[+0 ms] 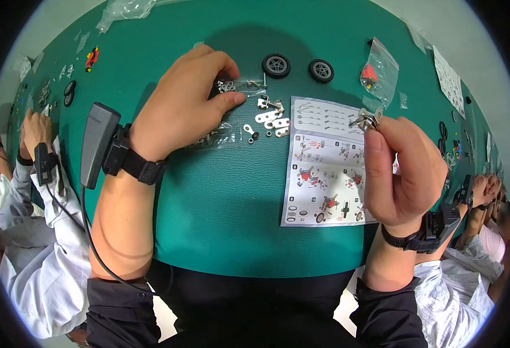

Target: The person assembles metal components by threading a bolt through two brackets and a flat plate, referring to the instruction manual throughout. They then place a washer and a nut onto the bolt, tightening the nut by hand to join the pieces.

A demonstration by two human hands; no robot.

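Where right hand [403, 174] hovers, instruction sheet [321, 174] lies on green table [220, 197].

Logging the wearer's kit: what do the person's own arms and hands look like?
The left hand and right hand are bare, ungloved. Each wrist carries a black strap; the left one holds a grey box-shaped unit with a black cable running toward the sleeve, the right a black unit. Dark sleeves end near the elbows.

Two black wheels [276, 65], instruction sheet [324, 174], bagged red part [371, 73], green table [220, 203]
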